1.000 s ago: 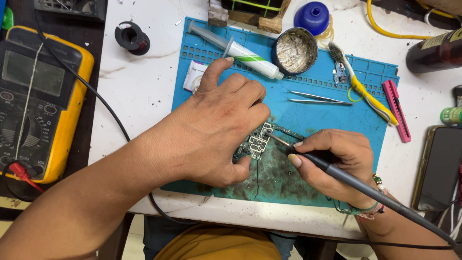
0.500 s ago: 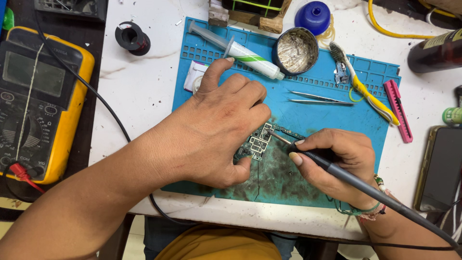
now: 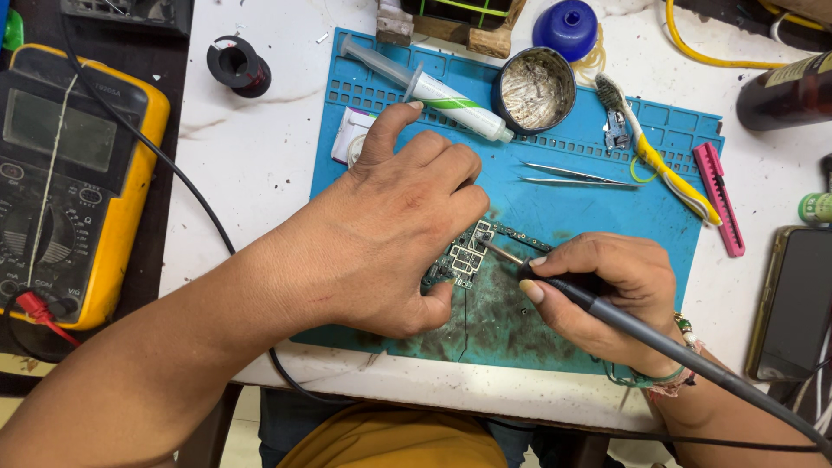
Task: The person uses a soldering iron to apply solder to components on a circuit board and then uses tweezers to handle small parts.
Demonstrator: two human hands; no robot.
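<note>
A person's left hand (image 3: 394, 234) presses down on one small green circuit board (image 3: 466, 256), fingers curled over it, on a blue work mat (image 3: 598, 217) stained dark near the front edge. The right hand (image 3: 598, 295) is closed around one black soldering iron (image 3: 607, 305), its tip touching the board. On the mat lie one syringe (image 3: 433, 87), one pair of tweezers (image 3: 576, 176), one toothbrush (image 3: 646, 156), one pink cutter (image 3: 719, 198) and one open round tin (image 3: 533, 89) holding greyish residue. One yellow multimeter (image 3: 74, 182) sits to the left, one black wire spool (image 3: 237, 66) beside it.
</note>
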